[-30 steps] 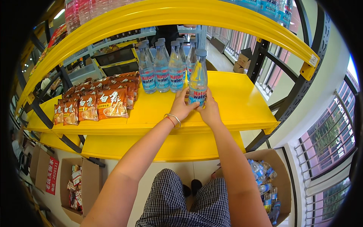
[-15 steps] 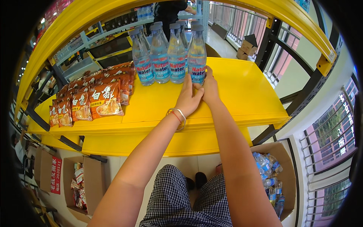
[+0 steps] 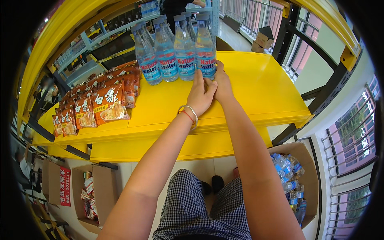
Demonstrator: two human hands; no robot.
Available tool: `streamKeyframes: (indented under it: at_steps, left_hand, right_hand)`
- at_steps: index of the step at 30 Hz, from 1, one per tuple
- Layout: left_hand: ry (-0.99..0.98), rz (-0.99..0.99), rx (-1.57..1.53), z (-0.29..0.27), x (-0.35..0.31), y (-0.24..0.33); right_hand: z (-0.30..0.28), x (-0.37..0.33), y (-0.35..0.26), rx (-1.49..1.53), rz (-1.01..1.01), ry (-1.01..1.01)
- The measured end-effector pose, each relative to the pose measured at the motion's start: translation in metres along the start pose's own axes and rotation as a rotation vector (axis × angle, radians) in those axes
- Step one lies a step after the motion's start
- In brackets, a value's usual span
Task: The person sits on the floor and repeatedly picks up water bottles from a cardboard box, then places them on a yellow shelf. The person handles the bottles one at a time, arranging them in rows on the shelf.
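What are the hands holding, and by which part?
Both hands hold the front row's rightmost clear bottle low down, one on each side.

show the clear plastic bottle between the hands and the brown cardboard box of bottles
Clear plastic blue-labelled bottle [image 3: 205,60]: head view, on its label.
Brown cardboard box [image 3: 311,176]: head view, inner right wall.

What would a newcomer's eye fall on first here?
Probably the bright yellow shelf across the middle. On it, the left hand and right hand meet at the rightmost front bottle of an upright cluster. Orange packets sit in rows farther left.
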State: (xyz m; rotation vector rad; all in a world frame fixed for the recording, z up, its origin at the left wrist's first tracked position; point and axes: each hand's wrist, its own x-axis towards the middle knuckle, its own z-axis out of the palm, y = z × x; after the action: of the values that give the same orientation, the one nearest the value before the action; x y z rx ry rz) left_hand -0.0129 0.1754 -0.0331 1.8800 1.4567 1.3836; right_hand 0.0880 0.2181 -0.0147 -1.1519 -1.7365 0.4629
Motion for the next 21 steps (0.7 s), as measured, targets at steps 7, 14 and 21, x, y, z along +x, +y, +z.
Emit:
streamKeyframes:
  at_steps: [7,14,21]
  left_hand:
    - [0.014,0.047,0.130,0.001,-0.003,0.009]
    - [0.043,0.024,0.128,-0.009,-0.007,0.011]
    - [0.066,-0.018,0.089,-0.005,-0.006,0.020]
  right_hand:
    - [0.005,0.005,0.015,-0.100,0.010,-0.030]
    - [0.007,-0.002,0.001,-0.082,0.014,-0.049]
    - [0.001,-0.016,0.019,-0.160,-0.043,0.075]
